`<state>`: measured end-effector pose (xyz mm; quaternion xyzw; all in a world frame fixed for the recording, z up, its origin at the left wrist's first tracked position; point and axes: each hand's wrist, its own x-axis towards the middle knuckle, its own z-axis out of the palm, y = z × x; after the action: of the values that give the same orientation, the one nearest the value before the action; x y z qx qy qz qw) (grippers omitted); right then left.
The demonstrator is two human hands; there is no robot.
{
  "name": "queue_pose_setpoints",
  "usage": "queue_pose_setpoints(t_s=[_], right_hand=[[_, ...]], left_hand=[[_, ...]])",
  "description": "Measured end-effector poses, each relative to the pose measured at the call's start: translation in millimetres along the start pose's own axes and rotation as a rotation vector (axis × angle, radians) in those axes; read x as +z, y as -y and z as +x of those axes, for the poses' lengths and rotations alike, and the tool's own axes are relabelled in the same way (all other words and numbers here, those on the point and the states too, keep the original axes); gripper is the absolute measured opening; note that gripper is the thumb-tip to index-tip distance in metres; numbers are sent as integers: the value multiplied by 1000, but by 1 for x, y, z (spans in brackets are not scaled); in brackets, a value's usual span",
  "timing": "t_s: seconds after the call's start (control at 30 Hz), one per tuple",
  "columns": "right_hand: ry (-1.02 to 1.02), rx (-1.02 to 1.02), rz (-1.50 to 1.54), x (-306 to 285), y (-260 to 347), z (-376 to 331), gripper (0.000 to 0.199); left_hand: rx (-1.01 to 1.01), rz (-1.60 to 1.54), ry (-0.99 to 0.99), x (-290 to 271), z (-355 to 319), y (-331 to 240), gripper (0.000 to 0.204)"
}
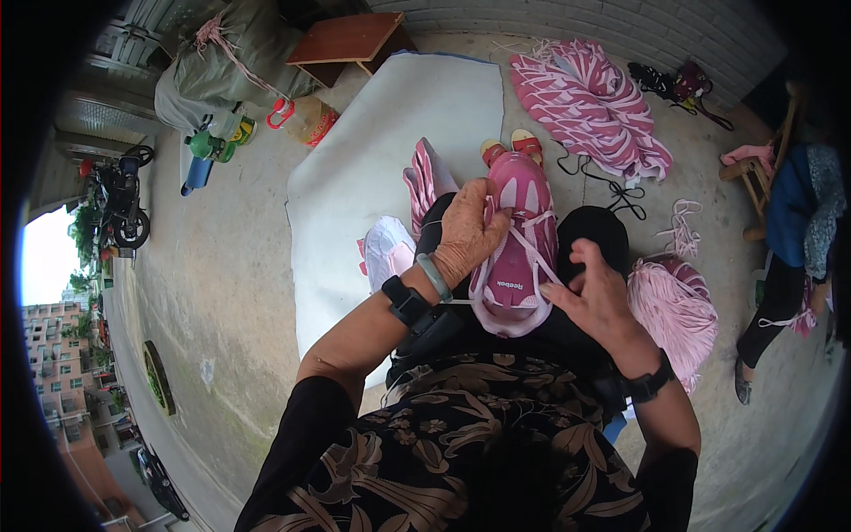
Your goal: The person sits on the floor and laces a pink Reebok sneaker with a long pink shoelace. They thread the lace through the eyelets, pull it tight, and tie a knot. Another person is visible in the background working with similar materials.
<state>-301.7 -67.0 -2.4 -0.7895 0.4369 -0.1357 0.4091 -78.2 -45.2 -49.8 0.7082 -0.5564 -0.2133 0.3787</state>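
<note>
Left hand (470, 229) covers part of the pink shoe (514, 268), left side. Can't tell if right hand (598, 297) has its thumb touching it. Red sandals (528, 143) partly hidden past the toe. Right: co-worker (796, 202) cut off by dark rim, partly blocking wooden stool (754, 168).

Free air above shoe (507, 259), laces (530, 244) across

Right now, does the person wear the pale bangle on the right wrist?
No, the pale bangle circles the left wrist; the left hand holds the pink shoe.

The head view looks down, close over the shoe (517, 253).
</note>
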Motion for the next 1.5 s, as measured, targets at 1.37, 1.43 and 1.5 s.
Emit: queue_pose_setpoints(t_s=[1.37,1.43,1.5], right_hand=[[394,85,249,7,-39,91,22],[459,153,265,5,-41,93,25],[442,137,305,7,-44,92,26]], left_hand=[[1025,756,262,25,12,-22,15],[1058,857,354,33,14,-24,16],[1064,865,396,36,15,-22,17]])
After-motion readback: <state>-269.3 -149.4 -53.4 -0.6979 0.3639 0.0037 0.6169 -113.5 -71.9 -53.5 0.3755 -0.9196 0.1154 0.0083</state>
